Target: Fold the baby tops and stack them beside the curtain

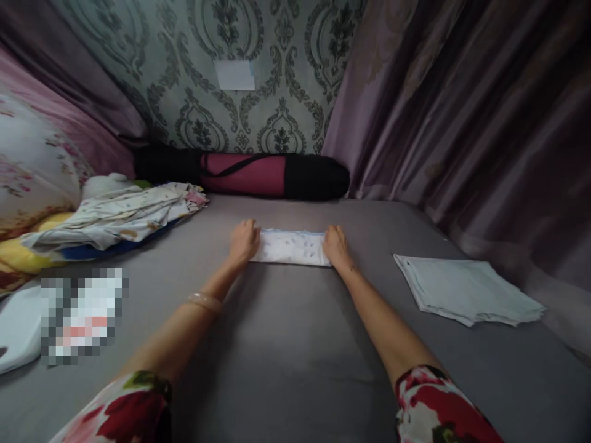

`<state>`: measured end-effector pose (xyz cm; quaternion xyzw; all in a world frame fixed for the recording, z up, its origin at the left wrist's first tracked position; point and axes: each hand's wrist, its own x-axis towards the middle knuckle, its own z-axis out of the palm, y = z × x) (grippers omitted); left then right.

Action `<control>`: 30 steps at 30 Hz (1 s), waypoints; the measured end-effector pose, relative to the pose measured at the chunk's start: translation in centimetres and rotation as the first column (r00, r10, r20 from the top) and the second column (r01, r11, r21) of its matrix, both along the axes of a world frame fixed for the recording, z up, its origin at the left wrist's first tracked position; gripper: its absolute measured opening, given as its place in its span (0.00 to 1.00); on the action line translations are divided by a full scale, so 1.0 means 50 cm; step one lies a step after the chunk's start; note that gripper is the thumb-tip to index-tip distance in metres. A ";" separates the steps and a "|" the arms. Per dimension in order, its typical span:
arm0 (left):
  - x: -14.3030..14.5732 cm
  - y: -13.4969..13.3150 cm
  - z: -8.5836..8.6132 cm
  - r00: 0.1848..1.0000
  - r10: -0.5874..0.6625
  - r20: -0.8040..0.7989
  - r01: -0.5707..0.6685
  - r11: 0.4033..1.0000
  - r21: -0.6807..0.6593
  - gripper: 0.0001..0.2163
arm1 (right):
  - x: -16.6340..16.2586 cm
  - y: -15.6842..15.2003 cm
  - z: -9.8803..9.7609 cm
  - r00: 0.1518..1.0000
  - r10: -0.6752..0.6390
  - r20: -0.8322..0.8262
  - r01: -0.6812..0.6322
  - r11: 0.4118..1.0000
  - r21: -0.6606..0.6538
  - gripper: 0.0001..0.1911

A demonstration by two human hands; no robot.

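A folded white cloth (290, 247) with a small faint print and a blue strip along its far edge lies flat on the grey sheet (295, 332), forming a narrow rectangle. My left hand (245, 240) is closed on its left end, wrist bangle showing below. At the opposite end, my right hand (335, 244) has its fingers curled over the cloth's right edge. Both thumbs are mostly hidden from view. To the right of my right arm lies a stack of pale, flat folded cloths (466, 288).
A black and maroon roll bag (244, 174) lies along the patterned wall. Crumpled printed fabric (133, 212) is heaped at the left, beside a floral pillow (34, 154). A white object (21, 323) and a blurred-out item (87, 317) lie nearer. Purple curtains (415, 92) hang at the right.
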<state>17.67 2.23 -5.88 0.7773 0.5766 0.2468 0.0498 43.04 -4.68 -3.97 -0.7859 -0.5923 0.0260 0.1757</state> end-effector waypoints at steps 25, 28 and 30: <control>0.073 -0.078 0.011 0.900 -0.318 -0.297 0.213 0.917 -0.336 0.30 | -0.100 -0.030 -0.017 0.857 0.513 0.054 -0.496 0.848 -0.190 0.30; 0.072 -0.072 0.014 0.896 -0.335 -0.293 0.204 0.894 -0.398 0.31 | -0.100 -0.027 -0.019 0.862 0.505 0.039 -0.488 0.849 -0.205 0.30; 0.073 -0.066 0.014 0.893 -0.344 -0.291 0.198 0.879 -0.433 0.32 | -0.100 -0.024 -0.020 0.867 0.498 0.019 -0.482 0.847 -0.224 0.31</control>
